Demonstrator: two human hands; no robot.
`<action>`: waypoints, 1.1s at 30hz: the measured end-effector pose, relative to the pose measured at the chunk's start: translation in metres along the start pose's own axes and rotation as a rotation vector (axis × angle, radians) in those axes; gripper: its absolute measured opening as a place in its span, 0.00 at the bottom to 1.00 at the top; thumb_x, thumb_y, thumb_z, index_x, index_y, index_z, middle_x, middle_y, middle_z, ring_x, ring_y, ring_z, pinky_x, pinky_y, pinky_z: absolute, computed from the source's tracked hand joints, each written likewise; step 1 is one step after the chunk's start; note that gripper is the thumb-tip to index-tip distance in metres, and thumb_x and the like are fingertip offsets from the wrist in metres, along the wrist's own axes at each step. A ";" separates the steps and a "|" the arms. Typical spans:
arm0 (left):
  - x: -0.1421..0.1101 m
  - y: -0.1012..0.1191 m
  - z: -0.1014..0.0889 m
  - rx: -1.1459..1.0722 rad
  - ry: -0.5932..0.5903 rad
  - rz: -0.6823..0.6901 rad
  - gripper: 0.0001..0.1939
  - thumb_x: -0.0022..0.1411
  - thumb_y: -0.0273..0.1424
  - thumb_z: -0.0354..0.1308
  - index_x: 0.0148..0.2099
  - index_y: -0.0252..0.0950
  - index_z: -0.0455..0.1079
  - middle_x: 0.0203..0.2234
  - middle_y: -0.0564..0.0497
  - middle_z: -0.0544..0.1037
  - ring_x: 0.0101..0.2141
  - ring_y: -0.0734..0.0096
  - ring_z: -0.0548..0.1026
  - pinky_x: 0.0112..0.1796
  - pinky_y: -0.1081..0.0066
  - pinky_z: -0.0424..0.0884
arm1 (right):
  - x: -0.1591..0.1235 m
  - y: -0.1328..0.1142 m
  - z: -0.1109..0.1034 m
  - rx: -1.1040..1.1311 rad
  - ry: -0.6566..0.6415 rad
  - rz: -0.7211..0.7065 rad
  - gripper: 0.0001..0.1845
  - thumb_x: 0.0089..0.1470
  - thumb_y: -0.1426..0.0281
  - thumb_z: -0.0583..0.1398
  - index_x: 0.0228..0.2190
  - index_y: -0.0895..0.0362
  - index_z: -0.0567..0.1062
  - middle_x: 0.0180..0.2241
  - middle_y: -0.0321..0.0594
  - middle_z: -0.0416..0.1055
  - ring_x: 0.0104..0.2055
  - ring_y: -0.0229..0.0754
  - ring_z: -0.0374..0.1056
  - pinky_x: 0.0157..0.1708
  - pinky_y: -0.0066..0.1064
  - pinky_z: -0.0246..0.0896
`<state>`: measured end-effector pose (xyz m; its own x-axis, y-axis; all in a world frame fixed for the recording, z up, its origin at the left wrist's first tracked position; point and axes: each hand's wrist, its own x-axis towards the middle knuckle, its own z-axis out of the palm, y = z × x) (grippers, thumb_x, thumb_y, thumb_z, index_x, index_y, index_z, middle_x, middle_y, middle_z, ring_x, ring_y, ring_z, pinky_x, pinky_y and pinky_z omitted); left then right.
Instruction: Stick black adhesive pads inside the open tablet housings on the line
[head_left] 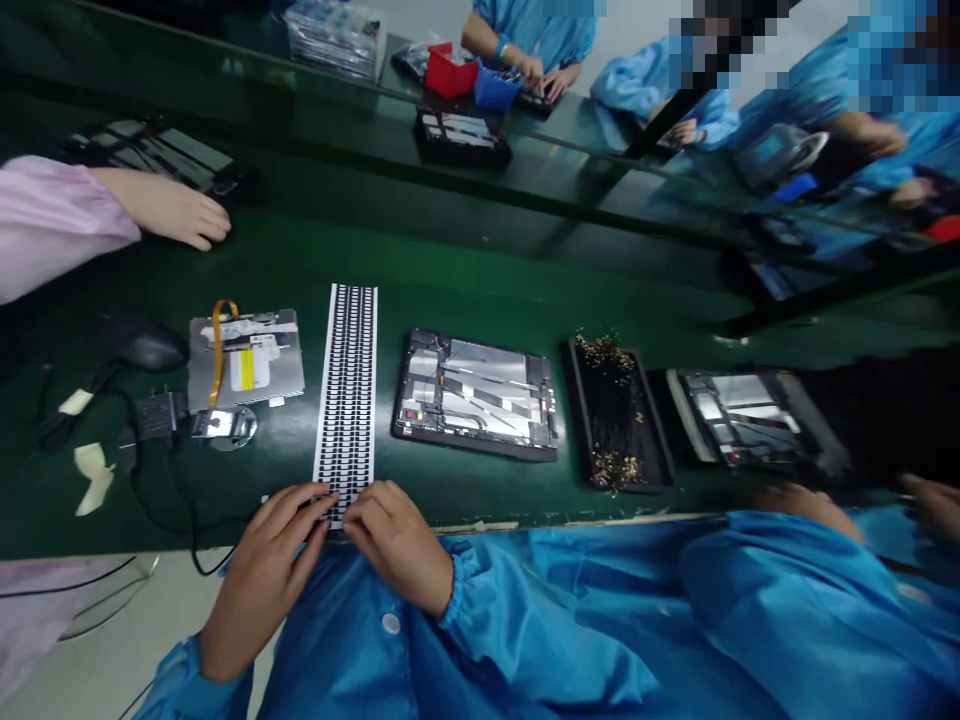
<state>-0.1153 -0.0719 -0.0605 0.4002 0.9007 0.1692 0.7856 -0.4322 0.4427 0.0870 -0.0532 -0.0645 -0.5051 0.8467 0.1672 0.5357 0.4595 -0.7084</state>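
A long white sheet of small black stickers (346, 390) lies on the green bench, its near end at the bench's front edge. My left hand (274, 560) has thumb and fingers closed on the left side of that end. From the right, my right hand (397, 545) pinches at the same end, fingertips close to the left ones. Whether a single sticker is between the fingertips is too small to tell. Right of the sheet lies an opened tablet (476, 395) with its inside parts showing. On the left is a flat metal panel (247, 365) with an orange ribbon cable.
A black tray (619, 415) holds small brass-coloured screws. Another opened device (750, 415) lies farther right, beside a co-worker's hand (810, 505). Cables, a plug adapter (161, 413) and a mouse (142, 340) are at left. A pink-sleeved co-worker's hand (176, 207) reaches in.
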 end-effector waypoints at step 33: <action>0.024 0.018 0.003 0.080 0.052 -0.047 0.19 0.69 0.42 0.49 0.58 0.44 0.68 0.53 0.44 0.74 0.50 0.51 0.73 0.48 0.49 0.69 | -0.040 0.057 -0.117 0.215 0.418 0.166 0.03 0.67 0.70 0.54 0.39 0.54 0.68 0.39 0.42 0.68 0.44 0.41 0.68 0.46 0.35 0.67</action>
<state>-0.0902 -0.0576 -0.0512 0.3384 0.9202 0.1966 0.8391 -0.3896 0.3796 0.2167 -0.0295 -0.0312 -0.0870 0.9589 0.2700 0.4124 0.2814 -0.8665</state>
